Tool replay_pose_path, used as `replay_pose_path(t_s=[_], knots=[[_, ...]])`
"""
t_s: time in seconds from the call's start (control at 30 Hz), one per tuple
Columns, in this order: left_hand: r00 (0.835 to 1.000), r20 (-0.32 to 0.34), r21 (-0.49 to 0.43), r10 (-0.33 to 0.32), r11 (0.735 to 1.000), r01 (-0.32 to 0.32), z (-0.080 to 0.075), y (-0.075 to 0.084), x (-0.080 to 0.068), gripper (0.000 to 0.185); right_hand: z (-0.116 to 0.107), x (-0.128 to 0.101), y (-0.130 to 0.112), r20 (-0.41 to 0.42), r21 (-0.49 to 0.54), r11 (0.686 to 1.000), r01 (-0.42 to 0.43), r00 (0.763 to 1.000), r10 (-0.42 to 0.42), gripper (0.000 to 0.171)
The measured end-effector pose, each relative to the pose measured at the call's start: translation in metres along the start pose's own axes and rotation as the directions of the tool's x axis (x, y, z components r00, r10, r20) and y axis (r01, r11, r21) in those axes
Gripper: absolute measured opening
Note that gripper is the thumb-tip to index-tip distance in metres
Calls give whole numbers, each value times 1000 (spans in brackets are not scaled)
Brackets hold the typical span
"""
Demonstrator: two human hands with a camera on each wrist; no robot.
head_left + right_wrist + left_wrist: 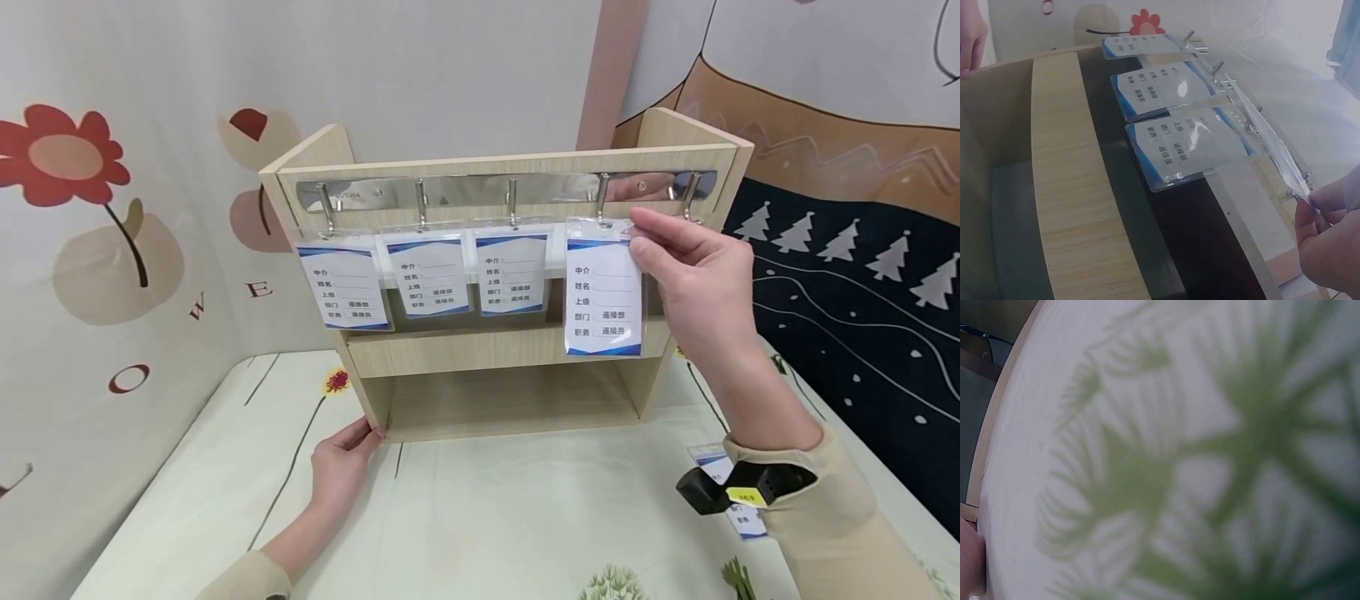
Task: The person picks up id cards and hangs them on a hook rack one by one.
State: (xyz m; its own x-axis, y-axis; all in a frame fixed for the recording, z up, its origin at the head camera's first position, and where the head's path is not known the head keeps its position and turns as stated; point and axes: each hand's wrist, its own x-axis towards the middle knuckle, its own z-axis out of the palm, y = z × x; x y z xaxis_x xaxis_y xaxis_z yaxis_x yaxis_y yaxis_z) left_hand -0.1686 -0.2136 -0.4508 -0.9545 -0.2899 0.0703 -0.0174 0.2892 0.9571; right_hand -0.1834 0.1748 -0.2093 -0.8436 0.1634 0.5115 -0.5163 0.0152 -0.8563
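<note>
My right hand (pixel 705 287) pinches a clear-sleeved ID badge (pixel 604 292) by its upper right corner, thumb and fingers together. The badge's top edge overlaps the fourth hook (pixel 602 193) of a metal hook strip, and in the right wrist view the badge is seen nearly edge-on. Three similar badges hang from the hooks to its left, the leftmost badge (pixel 345 283) slightly tilted. At the lower left corner of the light wooden shelf (pixel 495 354), my left hand (pixel 343 465) grips the side panel's bottom edge.
Another badge (pixel 746 521) lies on the patterned tablecloth (pixel 495 517), partly hidden behind my right wrist with its black wrist camera (pixel 750 485). The fifth hook (pixel 691 193) is behind my right fingers. Printed curtains (pixel 450 75) stand behind the shelf.
</note>
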Motion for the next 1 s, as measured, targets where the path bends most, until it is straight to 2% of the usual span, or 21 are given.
replay_pose_path(t_s=[0.27,0.47,0.67,0.83,1.0], knots=[[1000,0,13,5,1000,-5,-1,-1,0,39,1,1,4,-15,-79,997,18,1000,-19,31],[1000,-3,24,6,1000,-6,-1,-2,1,38,3,5,11,-32,-191,977,98,994,-105,30],[1000,-1,33,7,999,-7,-2,0,1,38,7,9,18,-52,-228,956,186,978,-203,27],[1000,-1,35,-2,999,2,-2,0,1,39,10,12,22,-56,-219,942,256,960,-274,25],[1000,0,36,-15,999,15,-3,0,1,40,10,14,22,-51,-170,949,264,960,-276,25]])
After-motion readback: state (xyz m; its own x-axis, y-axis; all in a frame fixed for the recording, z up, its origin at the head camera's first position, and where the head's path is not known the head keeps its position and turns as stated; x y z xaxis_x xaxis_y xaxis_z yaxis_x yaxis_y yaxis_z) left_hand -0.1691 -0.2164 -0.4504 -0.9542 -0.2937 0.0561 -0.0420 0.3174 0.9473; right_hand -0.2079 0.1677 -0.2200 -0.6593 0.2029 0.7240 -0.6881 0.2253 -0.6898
